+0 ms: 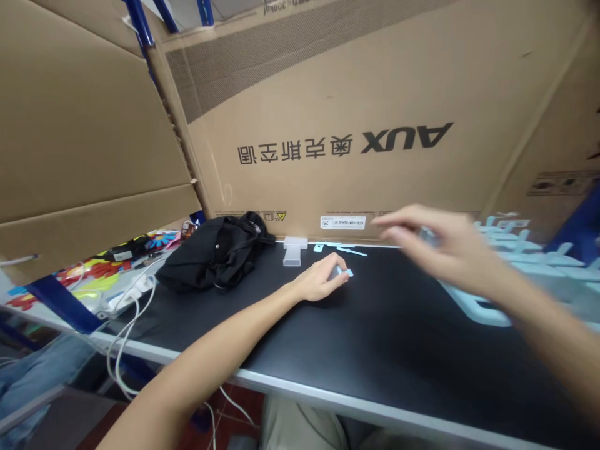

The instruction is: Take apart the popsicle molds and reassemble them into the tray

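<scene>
My left hand (323,278) rests on the black tabletop, its fingers closed on a small light-blue plastic piece (349,272) that pokes out beyond the thumb. Most of that piece is hidden by the fingers. My right hand (438,244) is raised over the table, blurred, with thumb and forefinger stretched out to the left and a narrow gap between them. Beneath and beyond the right forearm stands a light-blue plastic rack (482,310) with several upright prongs. Thin light-blue plastic strips (347,249) lie at the table's back edge.
A clear plastic box (293,253) sits by the back edge, beside a black cloth bag (215,250). A large cardboard panel (300,181) closes off the back; another cardboard piece (89,112) stands at left. White cables (126,337) hang over the front left edge.
</scene>
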Action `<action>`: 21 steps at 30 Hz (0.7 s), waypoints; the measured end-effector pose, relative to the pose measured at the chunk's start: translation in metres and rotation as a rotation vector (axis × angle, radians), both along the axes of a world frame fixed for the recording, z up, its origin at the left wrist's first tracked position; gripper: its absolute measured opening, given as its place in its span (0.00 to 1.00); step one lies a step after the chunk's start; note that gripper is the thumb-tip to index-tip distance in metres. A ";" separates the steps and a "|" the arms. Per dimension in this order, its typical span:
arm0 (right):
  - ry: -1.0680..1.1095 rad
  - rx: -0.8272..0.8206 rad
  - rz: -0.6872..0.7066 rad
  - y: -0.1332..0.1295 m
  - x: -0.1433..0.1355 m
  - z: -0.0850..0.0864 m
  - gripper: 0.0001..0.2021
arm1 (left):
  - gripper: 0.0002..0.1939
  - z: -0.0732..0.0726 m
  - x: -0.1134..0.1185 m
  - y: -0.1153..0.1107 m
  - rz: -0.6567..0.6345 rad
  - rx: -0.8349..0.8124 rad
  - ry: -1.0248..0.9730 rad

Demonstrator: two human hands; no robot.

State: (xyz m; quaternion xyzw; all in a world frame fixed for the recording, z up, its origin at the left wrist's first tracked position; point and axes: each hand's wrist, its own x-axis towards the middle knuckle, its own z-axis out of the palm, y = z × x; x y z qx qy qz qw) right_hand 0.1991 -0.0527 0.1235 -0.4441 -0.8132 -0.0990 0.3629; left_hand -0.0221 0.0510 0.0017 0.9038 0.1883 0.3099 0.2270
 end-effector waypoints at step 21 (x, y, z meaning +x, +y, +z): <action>-0.383 -0.540 -0.370 0.155 0.011 -0.110 0.17 | 0.15 -0.011 -0.002 0.024 0.165 -0.134 -0.384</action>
